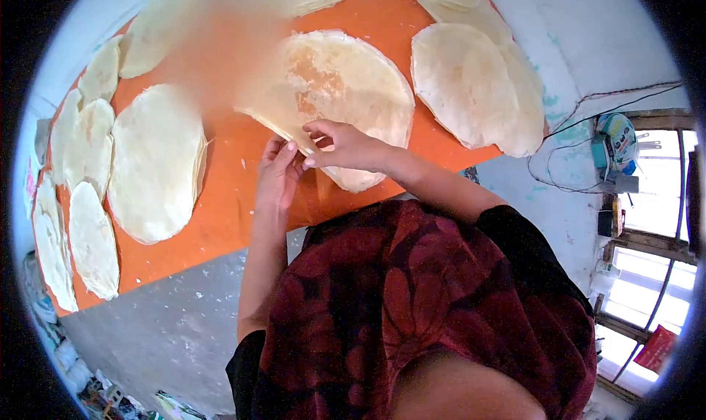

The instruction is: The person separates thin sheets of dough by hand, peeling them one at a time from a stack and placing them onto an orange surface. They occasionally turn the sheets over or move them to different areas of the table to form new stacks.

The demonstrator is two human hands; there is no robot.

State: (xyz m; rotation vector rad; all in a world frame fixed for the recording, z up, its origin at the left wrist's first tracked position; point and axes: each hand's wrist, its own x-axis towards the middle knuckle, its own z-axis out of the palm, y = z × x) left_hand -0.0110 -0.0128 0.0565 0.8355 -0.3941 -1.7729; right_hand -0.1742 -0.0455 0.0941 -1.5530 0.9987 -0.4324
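In front of me a large, thin, round flatbread (pixel 371 82) with a browned patch lies on the orange tabletop (pixel 243 192). Its near left edge is raised and shows several thin layers. My left hand (pixel 279 174) is closed on that edge, thumb on top and fingers beneath. From the right, my right hand (pixel 346 146) reaches over the bread, its fingers bent and pinching the same edge beside the left thumb. The fingertips of both hands nearly meet. Exactly how many layers they grip is hidden.
More stacks of flatbread lie around the table: one stack (pixel 156 163) to the left, another stack (pixel 467 85) to the right, smaller ones at the far left. A blurred patch covers part of the upper left. Cables (pixel 588 100) hang on the right wall near a window.
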